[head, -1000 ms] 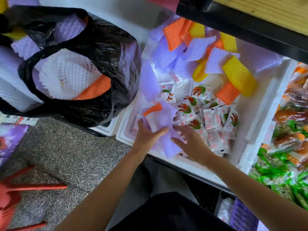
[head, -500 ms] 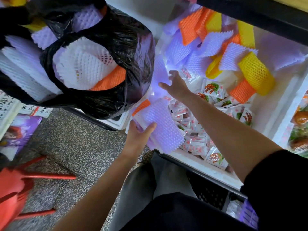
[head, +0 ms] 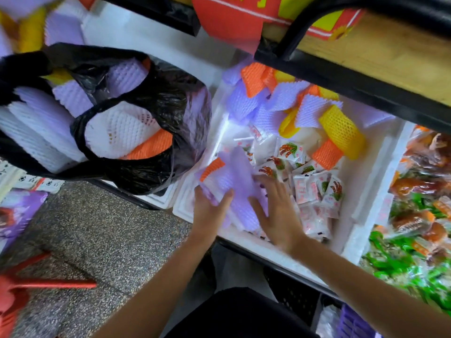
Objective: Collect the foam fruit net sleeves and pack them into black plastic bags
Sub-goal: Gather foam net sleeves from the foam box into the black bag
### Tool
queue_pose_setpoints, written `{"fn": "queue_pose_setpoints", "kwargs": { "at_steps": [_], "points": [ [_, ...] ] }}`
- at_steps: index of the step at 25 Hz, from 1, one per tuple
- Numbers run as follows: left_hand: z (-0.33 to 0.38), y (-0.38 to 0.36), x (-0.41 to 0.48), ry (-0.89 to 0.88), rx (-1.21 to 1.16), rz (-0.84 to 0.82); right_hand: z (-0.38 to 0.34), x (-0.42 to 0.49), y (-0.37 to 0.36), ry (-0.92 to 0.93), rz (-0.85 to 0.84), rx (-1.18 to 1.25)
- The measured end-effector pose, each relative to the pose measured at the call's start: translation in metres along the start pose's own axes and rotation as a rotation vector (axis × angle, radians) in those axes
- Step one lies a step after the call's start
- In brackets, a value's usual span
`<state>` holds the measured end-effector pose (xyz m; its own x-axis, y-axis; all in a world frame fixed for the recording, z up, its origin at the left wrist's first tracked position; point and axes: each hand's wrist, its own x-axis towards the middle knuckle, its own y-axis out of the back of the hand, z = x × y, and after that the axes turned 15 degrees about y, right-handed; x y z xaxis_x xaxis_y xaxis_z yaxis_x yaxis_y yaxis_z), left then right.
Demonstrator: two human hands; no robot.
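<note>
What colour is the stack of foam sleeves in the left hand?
The stack is mostly pale purple, with one orange sleeve at its upper left; head view.

- I see bright, even light; the white foam box [head: 373, 191] is nearly blown out along its right wall.
- The right hand [head: 278, 215] smears with motion blur, and the purple sleeves [head: 236, 172] under it look soft.
- The black bag [head: 156, 103] carries small glossy highlights.
- Wide-angle bending curves the shelf rail [head: 341, 85] near the top edge; corners go soft.
</note>
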<state>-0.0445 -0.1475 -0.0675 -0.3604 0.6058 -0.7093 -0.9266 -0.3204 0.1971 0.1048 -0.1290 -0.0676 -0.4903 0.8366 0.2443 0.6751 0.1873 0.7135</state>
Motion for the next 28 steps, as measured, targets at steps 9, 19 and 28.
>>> {"fn": "queue_pose_setpoints", "kwargs": {
  "at_steps": [9, 19, 28],
  "points": [
    [0.053, 0.003, -0.053, -0.470, -0.010, -0.396, -0.041, 0.011, 0.032, -0.241, 0.187, 0.302],
    [0.107, 0.097, -0.089, -1.095, -0.043, -0.602, -0.170, 0.047, 0.026, -0.049, 0.564, 0.315],
    [0.122, 0.230, -0.050, -1.063, -0.288, -0.110, -0.290, 0.158, -0.060, 0.163, 0.562, 0.367]
  ]
}}
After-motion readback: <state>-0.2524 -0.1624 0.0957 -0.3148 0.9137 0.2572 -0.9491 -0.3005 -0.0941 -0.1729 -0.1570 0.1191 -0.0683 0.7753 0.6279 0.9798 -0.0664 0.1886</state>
